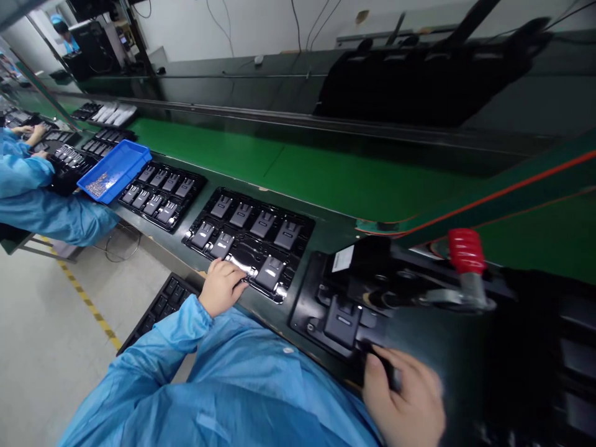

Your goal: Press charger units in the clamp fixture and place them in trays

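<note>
My left hand (pixel 222 287) is at the front rim of a black plastic tray (pixel 239 251), its fingers curled together over the edge. Dark grey rectangular devices (pixel 271 272) sit in the tray's pockets, with a bare pocket just beyond my fingers. My right hand (pixel 407 394) is closed around a small black object (pixel 390 372), mostly covered by the fingers and slightly blurred. Beside it, another grey device (pixel 342 321) lies on a black fixture plate (pixel 311 310), below a toggle clamp with a red grip (pixel 466 250).
A second filled tray (pixel 162 195) and a blue bin (pixel 116 171) with small metal parts stand to the left. A co-worker in blue sleeves (pixel 51 192) works at far left. Dark trays (pixel 577 360) are at the right. Behind the bench runs a green conveyor belt (pixel 298 164).
</note>
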`<move>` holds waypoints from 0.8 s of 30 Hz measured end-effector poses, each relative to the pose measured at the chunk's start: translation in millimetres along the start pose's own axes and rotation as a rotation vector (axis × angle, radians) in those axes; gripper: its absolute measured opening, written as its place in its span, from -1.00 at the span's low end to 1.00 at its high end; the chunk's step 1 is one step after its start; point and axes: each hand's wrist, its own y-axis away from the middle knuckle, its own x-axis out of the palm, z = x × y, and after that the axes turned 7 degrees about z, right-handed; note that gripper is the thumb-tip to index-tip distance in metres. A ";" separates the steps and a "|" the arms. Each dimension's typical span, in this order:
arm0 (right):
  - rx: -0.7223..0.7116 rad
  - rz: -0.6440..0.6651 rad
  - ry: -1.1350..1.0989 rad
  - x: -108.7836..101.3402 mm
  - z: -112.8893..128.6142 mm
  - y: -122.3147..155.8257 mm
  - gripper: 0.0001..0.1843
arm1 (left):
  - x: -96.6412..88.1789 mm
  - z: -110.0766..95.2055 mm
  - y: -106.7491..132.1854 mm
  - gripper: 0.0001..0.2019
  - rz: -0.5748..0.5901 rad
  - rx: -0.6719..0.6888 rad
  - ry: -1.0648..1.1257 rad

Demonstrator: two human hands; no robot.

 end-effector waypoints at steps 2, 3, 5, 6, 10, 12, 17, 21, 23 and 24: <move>-0.050 -0.026 -0.006 -6.3 12.2 -3.5 -0.92 | -1.0 -1.8 7.4 -0.81 -0.004 -0.002 0.024; -0.083 -0.022 -0.034 -9.2 20.5 -6.1 -0.89 | -1.6 -3.3 11.8 -0.81 -0.008 -0.003 0.038; -0.152 0.035 -0.122 -12.8 40.3 -12.7 -0.83 | -2.7 -7.4 22.1 -0.80 -0.020 -0.010 0.064; -0.183 0.080 -0.171 -13.2 51.0 -16.7 -0.82 | -2.8 -9.9 28.1 -0.79 -0.025 -0.016 0.079; -0.291 0.199 -0.325 -4.9 87.7 -33.6 -0.87 | 3.2 -16.8 53.9 -0.79 -0.110 -0.091 0.191; -0.323 0.211 -0.360 1.3 98.8 -40.6 -0.88 | 11.0 -14.6 63.2 -0.84 -0.302 -0.318 0.326; -0.359 0.266 -0.433 10.1 113.5 -51.2 -0.88 | 33.8 1.9 59.5 -0.58 -0.610 -1.027 0.830; -0.373 0.356 -0.478 11.6 120.1 -53.5 -0.83 | 38.3 3.4 42.7 -0.56 -0.487 -1.063 1.068; -0.371 0.371 -0.495 12.4 120.9 -52.8 -0.82 | 34.9 -0.9 36.3 -0.56 -0.450 -1.037 1.147; -0.371 0.372 -0.501 12.9 120.6 -52.1 -0.82 | 32.5 -3.5 34.0 -0.57 -0.444 -1.022 1.174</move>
